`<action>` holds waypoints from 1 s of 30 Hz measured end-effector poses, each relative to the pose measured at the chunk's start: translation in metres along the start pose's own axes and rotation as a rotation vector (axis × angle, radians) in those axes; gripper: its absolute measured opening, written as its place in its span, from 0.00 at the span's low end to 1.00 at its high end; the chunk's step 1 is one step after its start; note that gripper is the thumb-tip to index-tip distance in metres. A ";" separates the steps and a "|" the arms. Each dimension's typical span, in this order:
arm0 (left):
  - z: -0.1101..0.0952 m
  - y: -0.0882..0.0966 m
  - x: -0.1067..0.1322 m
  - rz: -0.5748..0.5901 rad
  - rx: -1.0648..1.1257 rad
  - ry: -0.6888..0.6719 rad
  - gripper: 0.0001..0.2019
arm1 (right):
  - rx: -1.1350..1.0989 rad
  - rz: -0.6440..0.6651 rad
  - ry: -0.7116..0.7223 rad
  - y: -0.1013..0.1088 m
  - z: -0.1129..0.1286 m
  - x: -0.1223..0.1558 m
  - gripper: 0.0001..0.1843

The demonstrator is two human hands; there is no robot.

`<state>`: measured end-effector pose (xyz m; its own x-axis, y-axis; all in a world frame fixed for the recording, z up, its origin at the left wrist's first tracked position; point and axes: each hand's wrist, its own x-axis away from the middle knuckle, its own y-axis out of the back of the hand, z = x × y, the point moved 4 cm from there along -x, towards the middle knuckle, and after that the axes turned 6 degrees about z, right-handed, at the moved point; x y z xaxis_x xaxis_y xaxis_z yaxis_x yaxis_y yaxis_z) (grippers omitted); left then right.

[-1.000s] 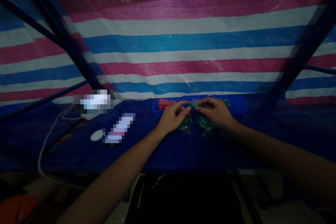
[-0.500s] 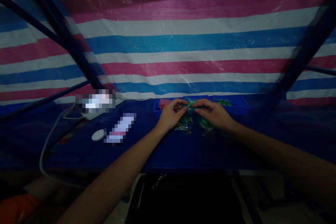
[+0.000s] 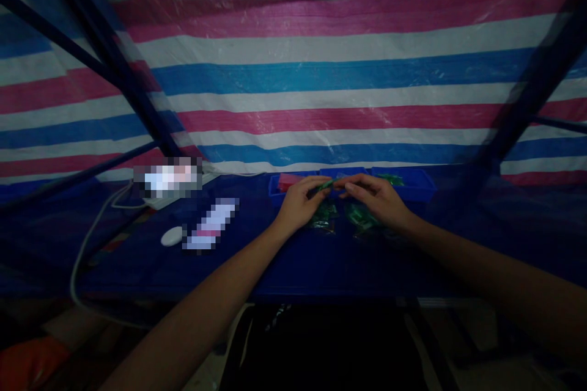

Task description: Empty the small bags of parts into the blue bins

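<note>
Over the table, my left hand [image 3: 300,200] pinches a small, thin green piece [image 3: 326,185] between thumb and fingers. My right hand [image 3: 378,197] is close on the other side, its fingertips beside the piece's end and its thumb a little apart from them. Whether they touch the piece is hard to make out. Below the hands lie clear plastic packets with green contents: one green packet [image 3: 323,217] nearer my left hand, another green packet [image 3: 360,217] partly under my right. What exactly the green piece is cannot be told in the dim light.
Blue trays stand along the table's back edge: a left tray [image 3: 275,194] with red pieces [image 3: 288,181], a middle tray [image 3: 343,170], and a right tray [image 3: 422,186] holding green pieces [image 3: 391,179]. To the left are a blurred phone [image 3: 211,224], a white disc [image 3: 173,236] and a cable [image 3: 76,269].
The shiny green packet held between both hands now appears as a thin green piece in my left fingers. My right fingers have shifted and loosened beside it.
</note>
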<state>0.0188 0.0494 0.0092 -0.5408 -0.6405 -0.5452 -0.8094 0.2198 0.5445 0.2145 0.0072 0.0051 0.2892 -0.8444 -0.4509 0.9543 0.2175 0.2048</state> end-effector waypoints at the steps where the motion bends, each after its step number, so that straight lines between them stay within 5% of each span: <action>1: 0.000 0.001 0.000 -0.008 -0.002 0.004 0.11 | 0.023 -0.047 0.005 0.001 -0.002 0.000 0.17; 5: 0.001 -0.002 0.001 0.025 -0.024 0.037 0.12 | 0.107 -0.172 0.046 0.006 -0.009 -0.001 0.24; 8: 0.003 -0.009 0.003 0.079 0.062 0.078 0.13 | 0.069 -0.077 0.004 0.003 -0.013 -0.002 0.27; 11: 0.007 -0.016 0.004 0.107 0.235 0.109 0.18 | -0.001 0.009 -0.040 0.001 -0.017 -0.002 0.23; 17: 0.006 -0.015 0.006 0.113 0.226 0.158 0.21 | 0.015 -0.090 -0.066 0.008 -0.022 -0.004 0.19; 22: 0.003 -0.016 0.007 0.180 0.205 0.223 0.21 | 0.140 -0.093 0.016 0.008 -0.016 -0.003 0.14; 30: 0.013 -0.011 0.001 0.120 0.328 0.185 0.16 | 0.418 -0.142 0.178 0.015 -0.003 -0.001 0.05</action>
<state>0.0238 0.0559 -0.0060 -0.6097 -0.7114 -0.3495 -0.7894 0.5055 0.3482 0.2289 0.0133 0.0062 0.2010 -0.7467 -0.6341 0.8842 -0.1404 0.4456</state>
